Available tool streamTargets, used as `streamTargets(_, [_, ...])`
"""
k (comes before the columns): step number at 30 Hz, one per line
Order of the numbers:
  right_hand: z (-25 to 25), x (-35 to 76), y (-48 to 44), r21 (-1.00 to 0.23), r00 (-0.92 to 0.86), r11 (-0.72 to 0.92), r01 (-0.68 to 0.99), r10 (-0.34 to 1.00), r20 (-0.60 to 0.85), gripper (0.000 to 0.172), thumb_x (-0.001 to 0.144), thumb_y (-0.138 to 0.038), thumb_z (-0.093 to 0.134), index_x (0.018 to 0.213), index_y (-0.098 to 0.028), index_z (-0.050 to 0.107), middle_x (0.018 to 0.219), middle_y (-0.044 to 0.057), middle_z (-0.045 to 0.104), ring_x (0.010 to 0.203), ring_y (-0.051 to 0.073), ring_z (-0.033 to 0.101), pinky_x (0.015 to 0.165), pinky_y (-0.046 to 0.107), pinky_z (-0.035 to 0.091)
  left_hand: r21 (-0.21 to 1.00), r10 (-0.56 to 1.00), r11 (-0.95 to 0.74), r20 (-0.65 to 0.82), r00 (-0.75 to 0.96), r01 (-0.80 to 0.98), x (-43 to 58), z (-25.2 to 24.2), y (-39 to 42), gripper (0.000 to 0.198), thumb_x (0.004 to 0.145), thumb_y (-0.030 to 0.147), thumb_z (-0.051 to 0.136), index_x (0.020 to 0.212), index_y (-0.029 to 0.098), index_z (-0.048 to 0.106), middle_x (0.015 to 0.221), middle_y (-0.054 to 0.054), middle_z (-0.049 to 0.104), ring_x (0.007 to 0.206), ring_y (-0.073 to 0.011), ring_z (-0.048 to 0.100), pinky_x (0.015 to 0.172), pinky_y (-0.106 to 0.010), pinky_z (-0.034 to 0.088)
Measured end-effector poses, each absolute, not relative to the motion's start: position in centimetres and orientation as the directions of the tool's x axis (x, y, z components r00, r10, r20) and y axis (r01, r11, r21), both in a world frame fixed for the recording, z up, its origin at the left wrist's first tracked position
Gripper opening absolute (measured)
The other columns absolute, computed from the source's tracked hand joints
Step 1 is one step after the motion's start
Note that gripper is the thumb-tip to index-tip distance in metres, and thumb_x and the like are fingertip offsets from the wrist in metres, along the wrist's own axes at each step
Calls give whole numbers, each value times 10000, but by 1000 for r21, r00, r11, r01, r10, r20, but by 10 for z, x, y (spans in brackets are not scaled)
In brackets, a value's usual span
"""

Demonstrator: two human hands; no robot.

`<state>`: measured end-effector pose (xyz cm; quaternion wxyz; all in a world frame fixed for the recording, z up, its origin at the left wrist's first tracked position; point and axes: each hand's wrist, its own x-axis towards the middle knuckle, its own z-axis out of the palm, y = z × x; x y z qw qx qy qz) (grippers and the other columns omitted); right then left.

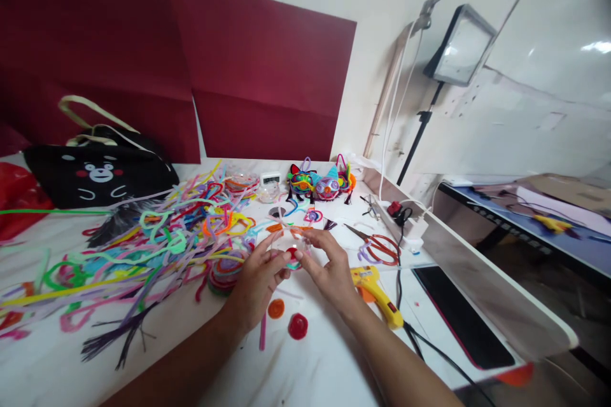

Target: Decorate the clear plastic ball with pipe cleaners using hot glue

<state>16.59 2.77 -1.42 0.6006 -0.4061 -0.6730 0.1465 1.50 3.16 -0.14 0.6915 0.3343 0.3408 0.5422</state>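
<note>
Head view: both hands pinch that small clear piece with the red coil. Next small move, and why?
Probably let the right hand go and reach for the yellow glue gun: it lies just beside that wrist, and the left hand grips the clear piece from the other side, which looks enough to steady it.

fuzzy pipe cleaners (157,235), matt white table (315,369), glossy yellow plastic glue gun (375,292), black cloth bag (98,172)

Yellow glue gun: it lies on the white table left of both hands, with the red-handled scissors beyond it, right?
No: the head view shows the yellow glue gun on the white table right of the left hand and right hand, red-handled scissors beyond it.
</note>
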Motion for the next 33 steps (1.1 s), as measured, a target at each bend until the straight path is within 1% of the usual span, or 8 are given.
streamTargets(3, [-16,165,27,-683,51,630,371,720,692,257,865,-269,674,1115,-212,655,1077,86,651,982,185,621,867,340,527,832,978,198,-129,166,-518,15,-1,32,738,654,205,841,1319,168,523,785,-4,650,740,-117,600,618,-216,469])
streamTargets(8, [-18,164,26,-670,72,631,391,705,706,253,871,-257,666,1120,-228,640,1083,83,648,1003,190,617,886,355,526,822,979,199,-140,149,-534,15,-2,32,707,623,186,854,1269,165,567,717,32,610,684,-101,582,605,-217,471])
streamTargets(12, [-17,164,24,-669,79,624,405,704,705,264,871,-256,664,1132,-228,634,1099,89,647,1035,200,615,898,367,526,825,978,207,-154,142,-526,15,-4,32,721,618,183,855,1278,172,563,735,28,619,676,-99,577,570,-211,458])
streamTargets(17, [-16,163,22,-684,104,616,391,709,697,272,870,-251,667,1139,-225,636,1089,89,649,1026,201,619,897,371,527,828,977,210,-157,145,-519,15,-2,32,702,614,172,852,1262,179,582,726,31,626,657,-97,571,558,-208,453])
streamTargets(23, [-15,164,19,-724,118,584,369,743,659,264,871,-278,666,1131,-236,641,1070,76,652,1000,195,624,882,360,531,828,971,240,-204,125,-507,16,2,31,645,595,168,860,1198,193,630,717,34,632,651,-98,584,565,-207,455])
streamTargets(28, [-15,163,18,-747,131,565,350,760,636,248,876,-273,653,1120,-229,646,1068,72,649,999,185,621,900,348,520,820,966,259,-223,133,-510,17,3,32,671,587,152,862,1210,182,614,690,48,605,638,-91,570,552,-202,449])
streamTargets(33, [-15,162,19,-745,131,559,364,761,635,257,870,-299,662,1118,-233,647,1074,73,650,1002,194,621,891,356,525,824,969,247,-209,131,-511,15,1,31,670,604,163,854,1225,178,604,714,32,626,645,-95,577,555,-200,453])
